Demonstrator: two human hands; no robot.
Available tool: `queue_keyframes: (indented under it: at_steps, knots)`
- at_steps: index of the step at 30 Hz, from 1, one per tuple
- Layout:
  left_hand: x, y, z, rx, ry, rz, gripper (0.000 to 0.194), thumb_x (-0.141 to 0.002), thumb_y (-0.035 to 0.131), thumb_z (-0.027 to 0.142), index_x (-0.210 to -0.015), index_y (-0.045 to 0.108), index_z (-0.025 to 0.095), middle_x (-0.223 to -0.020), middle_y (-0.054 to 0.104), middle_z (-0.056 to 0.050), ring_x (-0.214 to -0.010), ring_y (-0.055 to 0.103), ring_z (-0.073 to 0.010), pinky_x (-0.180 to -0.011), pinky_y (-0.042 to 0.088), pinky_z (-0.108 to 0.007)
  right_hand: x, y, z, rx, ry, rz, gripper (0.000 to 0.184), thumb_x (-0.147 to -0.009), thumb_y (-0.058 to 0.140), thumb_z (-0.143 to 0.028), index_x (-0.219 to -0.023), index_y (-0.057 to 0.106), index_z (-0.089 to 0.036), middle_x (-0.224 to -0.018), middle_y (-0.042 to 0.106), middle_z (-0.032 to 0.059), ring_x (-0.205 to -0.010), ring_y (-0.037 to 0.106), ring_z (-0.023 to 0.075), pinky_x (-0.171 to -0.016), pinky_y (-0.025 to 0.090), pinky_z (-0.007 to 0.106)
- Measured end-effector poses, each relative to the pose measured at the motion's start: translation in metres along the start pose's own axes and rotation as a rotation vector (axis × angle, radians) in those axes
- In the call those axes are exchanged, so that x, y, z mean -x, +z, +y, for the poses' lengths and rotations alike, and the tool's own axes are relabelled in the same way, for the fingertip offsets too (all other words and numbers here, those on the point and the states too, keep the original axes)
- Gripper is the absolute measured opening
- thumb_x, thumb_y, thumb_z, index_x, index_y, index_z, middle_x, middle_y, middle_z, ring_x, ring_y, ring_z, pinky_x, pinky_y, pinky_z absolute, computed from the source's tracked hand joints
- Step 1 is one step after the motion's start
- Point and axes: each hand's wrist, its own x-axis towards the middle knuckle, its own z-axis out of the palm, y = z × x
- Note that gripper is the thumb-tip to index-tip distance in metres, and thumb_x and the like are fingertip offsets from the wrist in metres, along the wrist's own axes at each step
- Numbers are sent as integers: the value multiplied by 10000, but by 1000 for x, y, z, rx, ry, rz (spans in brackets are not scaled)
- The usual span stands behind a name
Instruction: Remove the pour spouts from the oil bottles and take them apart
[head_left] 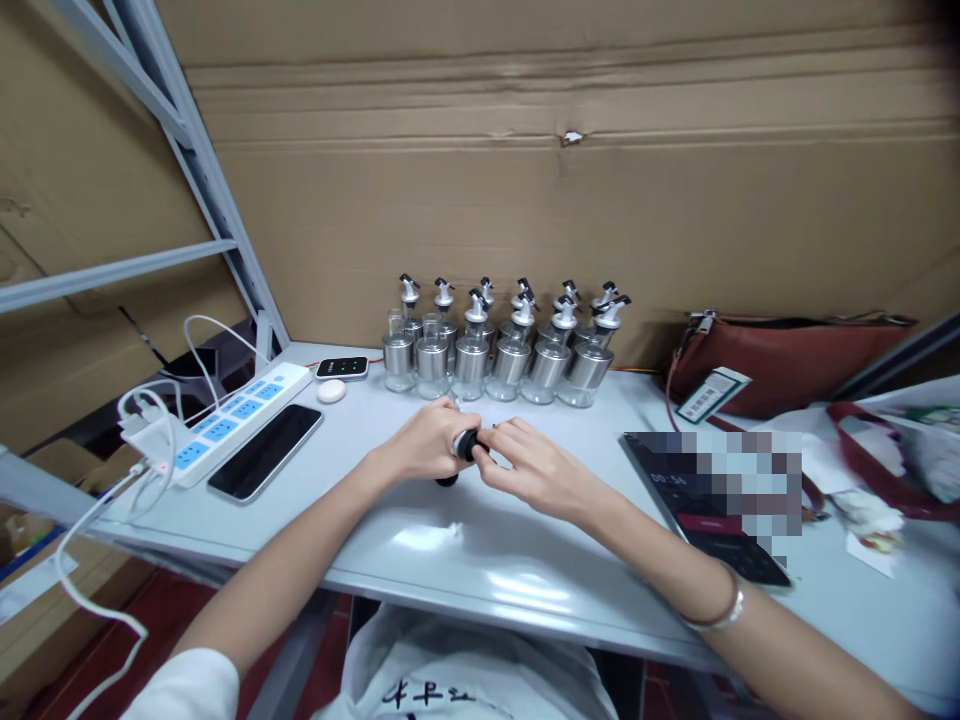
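Observation:
In the head view, my left hand (431,440) is closed around a silver-and-black bottle pourer (466,445), its dark stopper end facing right. A small black part of it pokes out below my left hand. The fingertips of my right hand (532,465) pinch that dark end; the exact contact is partly hidden by the fingers. Behind my hands stand two rows of glass bottles with steel sleeves. Most carry silver pourers with black flaps. Two front-row bottles at the left, the end bottle (399,355) and its neighbour (432,358), have bare glass necks.
A power strip (232,415) with white cables and a dark phone (266,452) lie at left. Near the bottles are a small black-faced device (342,368) and a white round case (331,391). A tablet (697,500) and a brown bag (787,360) occupy the right. Cardboard (525,200) backs the table.

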Motion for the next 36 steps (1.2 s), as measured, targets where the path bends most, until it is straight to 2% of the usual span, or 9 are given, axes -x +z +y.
queue_keyframes:
  at_steps: [6, 9, 14, 17, 20, 23, 29, 33, 36]
  knots:
    - [0, 3, 0, 235, -183, -41, 225, -698, 606, 314, -685, 427, 178, -632, 475, 39, -601, 444, -116, -580, 319, -225, 3, 15, 4, -137, 140, 25, 145, -908, 401, -92, -880, 528, -154, -754, 567, 61, -663, 453, 147, -601, 368, 270]
    - [1, 1, 1, 395, -278, -14, 267, -683, 627, 304, -835, 440, 189, -685, 473, 52, -610, 442, -103, -571, 332, -208, 10, 22, 5, -215, 205, 118, 75, -895, 448, -124, -929, 501, -165, -826, 591, 81, -706, 501, 155, -624, 421, 275]
    - [5, -8, -21, 585, -444, 239, 313, -730, 566, 358, -918, 368, 205, -697, 407, 61, -582, 402, -89, -561, 328, -205, 18, 20, 10, -364, 465, 299, 178, -851, 496, -112, -999, 463, -206, -807, 580, 37, -695, 549, 145, -625, 463, 260]
    - [8, -6, -41, 392, -553, 327, 318, -795, 534, 410, -975, 378, 199, -784, 463, 30, -675, 461, -119, -639, 375, -239, 18, 17, 11, -418, 587, 62, 147, -841, 514, -138, -975, 499, -195, -751, 577, 18, -626, 537, 139, -594, 450, 262]
    - [9, 4, -52, 165, -513, 173, 307, -821, 546, 426, -995, 450, 191, -903, 534, -16, -835, 522, -177, -757, 407, -299, 16, 18, 9, -447, 536, -298, 109, -851, 514, -164, -946, 567, -170, -829, 601, 57, -704, 573, 172, -686, 460, 318]
    - [9, 13, -51, -82, -495, 103, 285, -843, 546, 392, -1029, 506, 181, -995, 549, -53, -961, 528, -227, -851, 402, -354, 16, 20, 2, -516, 530, -505, 153, -860, 509, -167, -964, 620, -155, -874, 590, 83, -733, 590, 183, -701, 469, 322]
    - [10, 22, -51, -208, -562, 114, 442, -842, 563, 346, -1217, 429, 153, -1080, 496, -81, -928, 567, -220, -778, 465, -320, 14, 16, -10, -735, 605, -455, 374, -823, 557, -152, -1196, 529, -146, -877, 616, 74, -748, 587, 160, -694, 492, 296]
    - [11, 25, -53, -99, -512, 143, 350, -849, 548, 327, -1155, 467, 176, -1052, 502, -51, -853, 575, -178, -764, 474, -299, 13, 16, -7, -826, 650, -411, 299, -825, 551, -142, -1124, 555, -128, -869, 645, 72, -703, 602, 135, -661, 507, 276]
    - [11, 24, -52, -72, -507, 174, 305, -866, 517, 331, -1125, 483, 175, -1062, 504, -51, -809, 574, -163, -766, 475, -308, 10, 12, -11, -713, 622, -269, 197, -842, 537, -158, -1032, 586, -142, -869, 645, 70, -691, 607, 135, -644, 509, 283]
